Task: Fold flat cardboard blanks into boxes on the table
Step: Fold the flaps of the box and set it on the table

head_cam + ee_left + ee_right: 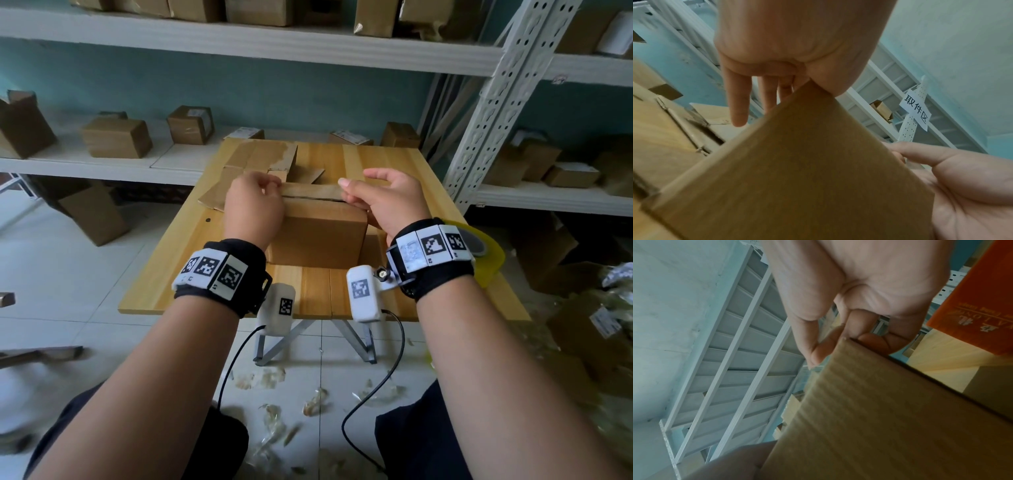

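A brown cardboard box (318,236) stands in the middle of the wooden table (185,274), with its top flaps nearly closed along a dark slit. My left hand (270,188) grips the left end of the top flap; in the left wrist view the box (797,178) corner sits between the thumb and fingers of that hand (793,84). My right hand (349,192) pinches the right end of the same flap. In the right wrist view its thumb and fingertips (869,340) close on the box (879,418) corner. A pile of flat cardboard blanks (253,161) lies behind the box at the table's back left.
A yellow tape roll (486,253) lies at the table's right edge, behind my right wrist. White metal shelves (171,161) holding several small cartons run behind and to the right of the table. Cartons (92,216) and scraps of tape litter the tiled floor.
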### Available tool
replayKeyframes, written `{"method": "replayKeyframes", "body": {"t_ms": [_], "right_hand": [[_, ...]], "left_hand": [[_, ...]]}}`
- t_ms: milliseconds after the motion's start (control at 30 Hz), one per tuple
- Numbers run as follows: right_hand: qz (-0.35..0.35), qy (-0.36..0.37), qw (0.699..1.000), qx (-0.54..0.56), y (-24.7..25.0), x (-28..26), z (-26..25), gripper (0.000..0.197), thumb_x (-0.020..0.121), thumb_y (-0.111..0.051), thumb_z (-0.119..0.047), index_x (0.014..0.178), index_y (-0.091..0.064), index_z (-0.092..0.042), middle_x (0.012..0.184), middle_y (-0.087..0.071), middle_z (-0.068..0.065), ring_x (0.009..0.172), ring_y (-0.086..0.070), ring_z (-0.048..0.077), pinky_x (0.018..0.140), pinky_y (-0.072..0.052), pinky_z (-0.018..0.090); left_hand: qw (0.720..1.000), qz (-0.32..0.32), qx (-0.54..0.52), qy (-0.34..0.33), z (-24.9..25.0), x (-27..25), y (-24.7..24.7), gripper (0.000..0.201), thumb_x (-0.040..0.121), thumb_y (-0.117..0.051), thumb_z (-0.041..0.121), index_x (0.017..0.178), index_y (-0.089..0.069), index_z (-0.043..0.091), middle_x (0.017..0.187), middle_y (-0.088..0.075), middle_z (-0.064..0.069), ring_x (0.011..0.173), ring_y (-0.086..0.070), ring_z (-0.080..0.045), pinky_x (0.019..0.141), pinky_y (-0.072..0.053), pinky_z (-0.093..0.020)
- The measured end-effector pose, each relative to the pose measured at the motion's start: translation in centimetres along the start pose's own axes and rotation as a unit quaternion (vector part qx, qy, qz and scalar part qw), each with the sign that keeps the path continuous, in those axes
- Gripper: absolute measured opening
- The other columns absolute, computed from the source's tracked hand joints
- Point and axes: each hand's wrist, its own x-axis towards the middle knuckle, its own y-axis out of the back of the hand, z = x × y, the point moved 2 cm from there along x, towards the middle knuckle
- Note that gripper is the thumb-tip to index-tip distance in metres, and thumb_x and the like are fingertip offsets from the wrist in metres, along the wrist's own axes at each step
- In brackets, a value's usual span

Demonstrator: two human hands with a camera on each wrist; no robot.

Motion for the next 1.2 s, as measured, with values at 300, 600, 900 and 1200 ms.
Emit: {"method": "replayKeyframes", "body": {"t_ms": [300, 600, 900, 1200], "right_hand": [[0.004, 0.009, 1.000, -0.020, 0.3, -0.1, -0.5, 0.050, 0.089, -0.084, -0.030, 0.131, -0.062, -0.014, 0.084, -0.081, -0.001, 0.081, -0.078, 0.006, 0.063, -0.052, 0.009], [0.050, 0.053, 0.989, -0.130, 1.1, 0.4, -1.2, 0.047, 0.083, -0.088, -0.036, 0.120, -0.067, -0.016, 0.075, -0.079, -0.002, 0.065, -0.076, 0.004, 0.083, -0.064, 0.033], [0.051, 0.023, 0.992, -0.115, 2.3, 0.1, -1.4, 0.031, 0.080, -0.090, -0.041, 0.083, -0.074, -0.014, 0.070, -0.078, -0.005, 0.064, -0.076, 0.008, 0.092, -0.060, 0.038], [0.052, -0.057, 0.991, -0.111, 1.9, 1.8, 0.6, 0.037, 0.090, -0.081, -0.042, 0.098, -0.071, -0.007, 0.091, -0.076, 0.001, 0.094, -0.073, 0.020, 0.095, -0.059, 0.049]], "left_hand": [[0.985, -0.074, -0.140, 0.067, -0.1, -0.2, -0.4, 0.021, 0.106, -0.060, 0.037, 0.121, -0.072, 0.029, 0.110, -0.069, 0.008, 0.105, -0.063, -0.012, 0.090, -0.053, -0.031], [0.987, -0.075, -0.132, 0.059, 0.2, -0.6, -0.5, 0.013, 0.105, -0.062, 0.038, 0.116, -0.068, 0.033, 0.113, -0.068, 0.006, 0.103, -0.063, -0.012, 0.082, -0.054, -0.030], [0.991, -0.060, -0.107, 0.045, 0.2, -0.8, -0.3, 0.020, 0.106, -0.060, 0.038, 0.121, -0.069, 0.027, 0.111, -0.066, 0.004, 0.097, -0.062, -0.010, 0.073, -0.050, -0.026], [0.992, -0.058, -0.101, 0.042, 0.4, -0.8, -0.4, 0.020, 0.107, -0.060, 0.035, 0.122, -0.069, 0.025, 0.104, -0.064, 0.008, 0.093, -0.059, -0.006, 0.072, -0.049, -0.025]]}}
